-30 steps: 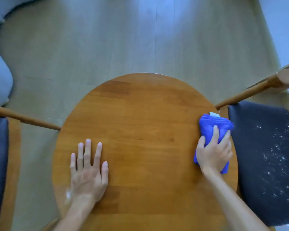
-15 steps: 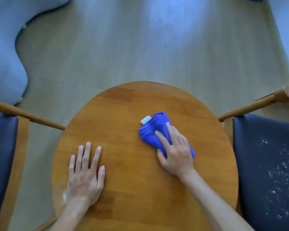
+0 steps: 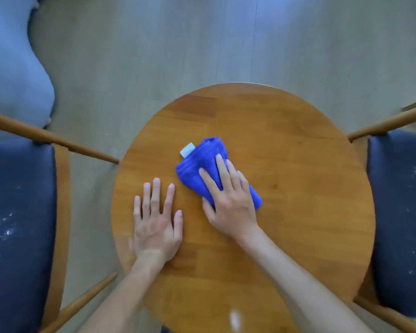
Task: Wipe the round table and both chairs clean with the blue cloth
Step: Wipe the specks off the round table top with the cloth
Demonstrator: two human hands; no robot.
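Note:
A round wooden table (image 3: pixel 298 164) fills the middle of the view. On its centre lies a folded blue cloth (image 3: pixel 197 159) with a white label at its far corner. My right hand (image 3: pixel 228 200) presses flat on the cloth with straight fingers. My left hand (image 3: pixel 156 219) rests flat on the bare tabletop just left of the cloth, fingers spread. A chair with a dark seat (image 3: pixel 17 224) stands at the left and another dark-seated chair (image 3: pixel 401 212) at the right. White specks dot both seats.
Wooden chair arms (image 3: pixel 58 140) reach toward the table from the left, and another arm (image 3: pixel 389 123) from the right. A pale blue upholstered piece (image 3: pixel 10 68) sits on the floor at the far left. Grey-green plank floor (image 3: pixel 202 44) lies beyond the table.
My right hand has slid the cloth from the table's right edge leftward to the centre, close to my left hand. My left hand stays put. The view has shifted left.

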